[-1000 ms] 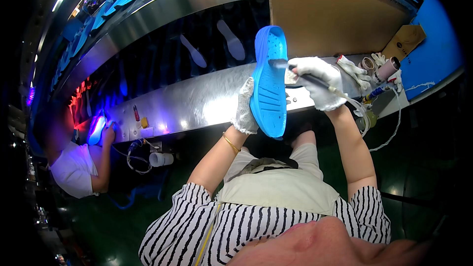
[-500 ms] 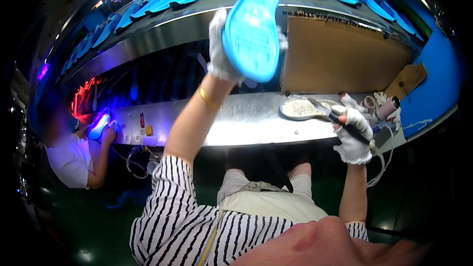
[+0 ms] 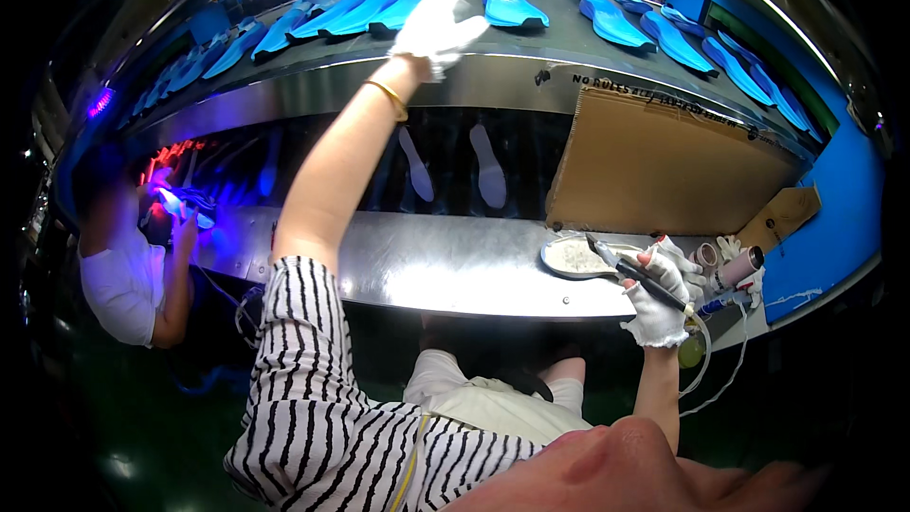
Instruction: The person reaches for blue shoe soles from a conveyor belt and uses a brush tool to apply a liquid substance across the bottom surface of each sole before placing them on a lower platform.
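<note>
My left hand [image 3: 438, 27], in a white glove, reaches over the conveyor belt [image 3: 531, 52]. Its fingers are spread and nothing shows in its grasp. Just right of the fingertips lies a blue shoe sole [image 3: 514, 6] with a black end. More blue soles [image 3: 403, 8] lie beside and behind the hand. Low on the right, my right hand [image 3: 659, 299], in a white fingertip-cut glove, is closed round a black-handled pen-like tool [image 3: 646, 282] with a pale tube at its rear. The tool's tip hangs over a dish-like whitish sole-shaped piece [image 3: 573, 256] on the metal bench.
The metal bench [image 3: 445, 265] runs below the belt. A cardboard sheet [image 3: 664, 166] stands at right, near thread spools [image 3: 737, 268] and cords. Two pale sole shapes [image 3: 488, 166] show in the dark gap. A person [image 3: 128, 275] works at left under violet light.
My left hand has moved up and away over the belt and let go of the blue sole, which now lies there. My right hand keeps the tool, shifted slightly left and down.
</note>
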A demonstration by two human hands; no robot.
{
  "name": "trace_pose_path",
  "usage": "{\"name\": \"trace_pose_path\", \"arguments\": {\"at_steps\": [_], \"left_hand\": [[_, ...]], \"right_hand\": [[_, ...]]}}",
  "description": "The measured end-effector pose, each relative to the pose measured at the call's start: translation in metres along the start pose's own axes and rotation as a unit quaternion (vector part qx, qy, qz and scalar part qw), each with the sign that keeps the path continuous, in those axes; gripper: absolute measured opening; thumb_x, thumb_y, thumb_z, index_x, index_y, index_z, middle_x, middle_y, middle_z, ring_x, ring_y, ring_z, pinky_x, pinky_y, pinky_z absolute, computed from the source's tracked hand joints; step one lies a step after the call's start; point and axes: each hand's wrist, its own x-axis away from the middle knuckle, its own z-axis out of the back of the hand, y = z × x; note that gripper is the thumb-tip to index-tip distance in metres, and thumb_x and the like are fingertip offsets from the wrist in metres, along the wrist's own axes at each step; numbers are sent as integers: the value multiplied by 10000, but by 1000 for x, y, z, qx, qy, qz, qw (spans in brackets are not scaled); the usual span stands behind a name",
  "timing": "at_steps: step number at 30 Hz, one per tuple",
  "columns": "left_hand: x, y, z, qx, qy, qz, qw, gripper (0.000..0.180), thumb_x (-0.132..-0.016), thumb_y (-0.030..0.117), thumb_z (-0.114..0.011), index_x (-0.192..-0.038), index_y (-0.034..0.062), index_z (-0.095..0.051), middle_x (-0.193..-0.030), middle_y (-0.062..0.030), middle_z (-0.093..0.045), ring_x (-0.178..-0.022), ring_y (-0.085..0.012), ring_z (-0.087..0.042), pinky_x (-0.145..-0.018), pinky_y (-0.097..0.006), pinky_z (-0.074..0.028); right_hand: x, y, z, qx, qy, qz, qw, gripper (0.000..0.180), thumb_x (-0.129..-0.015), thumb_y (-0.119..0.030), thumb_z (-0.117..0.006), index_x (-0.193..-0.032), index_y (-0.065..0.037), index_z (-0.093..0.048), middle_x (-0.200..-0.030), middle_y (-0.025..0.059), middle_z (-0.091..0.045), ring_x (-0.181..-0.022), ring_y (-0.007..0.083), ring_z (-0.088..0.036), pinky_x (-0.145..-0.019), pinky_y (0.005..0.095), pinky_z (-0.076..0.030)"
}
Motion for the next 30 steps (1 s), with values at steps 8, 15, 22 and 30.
{"name": "trace_pose_path", "arguments": {"at_steps": [8, 15, 22, 30], "left_hand": [[9, -80, 103, -442, -175, 146, 868, 718, -704, 364, -663, -1356, 273, -377, -1401, -39, -384, -1291, -256, -339, -1065, -526, -216], [1, -96, 80, -273, -198, 220, 915, 412, -822, 330, -591, -1219, 228, -548, -1225, -127, -550, -1115, -315, -519, -963, -349, -397], [12, -104, 107, -365, -205, 243, 875, 439, -822, 153, -567, -1249, 243, -521, -1229, -109, -550, -1097, -301, -537, -952, -344, -418], [30, -148, 143, -478, -123, 284, 822, 375, -804, 353, -612, -1173, 308, -565, -1199, -73, -576, -1151, -248, -510, -1039, -497, -262]], "right_hand": [[-3, 12, 0, 34, -7, -40, 999, 295, -722, 128, -652, -987, 8, -602, -966, 86, -627, -851, 139, -616, -764, 255, -517], [-14, 6, -11, 39, -3, -53, 998, 275, -730, 112, -659, -978, 3, -611, -939, 77, -637, -849, 140, -617, -750, 250, -508], [-21, 12, -12, 41, -11, -54, 998, 261, -735, 107, -658, -969, 5, -607, -947, 90, -634, -855, 149, -615, -725, 251, -512], [-23, 30, -8, 116, -27, -70, 990, 227, -731, 61, -686, -933, -2, -606, -869, 56, -631, -801, 116, -599, -718, 240, -499]]}}
